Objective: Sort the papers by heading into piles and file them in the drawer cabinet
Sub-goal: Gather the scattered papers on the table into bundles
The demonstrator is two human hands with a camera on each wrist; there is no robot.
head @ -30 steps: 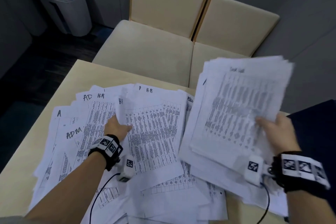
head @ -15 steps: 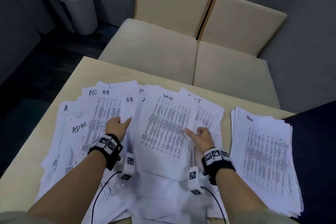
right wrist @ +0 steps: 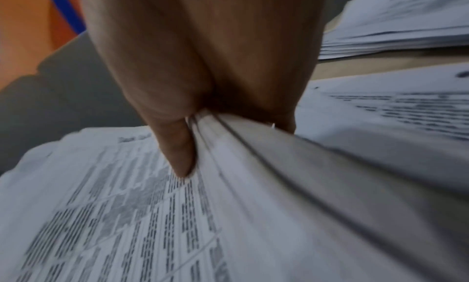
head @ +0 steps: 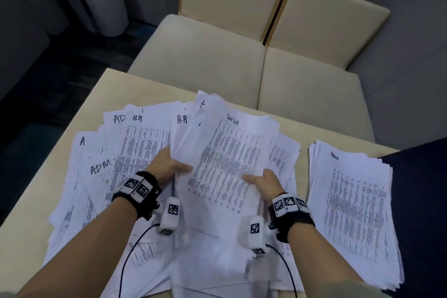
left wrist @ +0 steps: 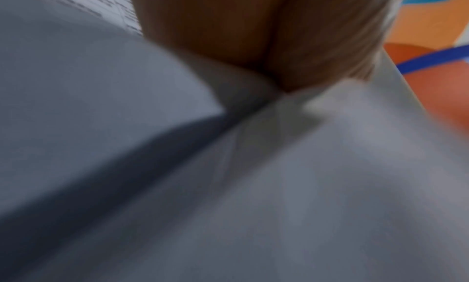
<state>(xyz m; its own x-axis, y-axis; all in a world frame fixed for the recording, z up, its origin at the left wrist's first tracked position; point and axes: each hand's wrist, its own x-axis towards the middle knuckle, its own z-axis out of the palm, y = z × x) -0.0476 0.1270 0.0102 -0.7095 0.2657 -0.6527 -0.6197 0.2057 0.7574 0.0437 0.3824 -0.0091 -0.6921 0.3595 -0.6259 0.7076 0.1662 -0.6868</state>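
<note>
Both hands are on the same batch: the left hand pinches its left edge, thumb on top, and the right hand clamps its right edge, thumb over the sheet and fingers under the stack. The batch, headed "Task List", sits tilted at table centre, its far edge at 12 o'clock raised above the loose spread.

Risks, my read:
- The batch is thick and its edges aren't squared. In the right wrist view the sheets already fan apart at the grip. Lift it fast and the bottom sheets will likely slide out back onto the spread.
- Sheets marked H.R and AD lie directly against the batch at 10–11 o'clock. A stray one could ride up with it and contaminate the pile.
- The Admin pile at 3 o'clock hangs near the table edge. An elbow or forearm swing could push it off.
- The wrist cables drape over the papers at 6 o'clock and could drag sheets.

The left wrist view is too blurred to confirm finger placement. The drawer cabinet is not in view.
</note>
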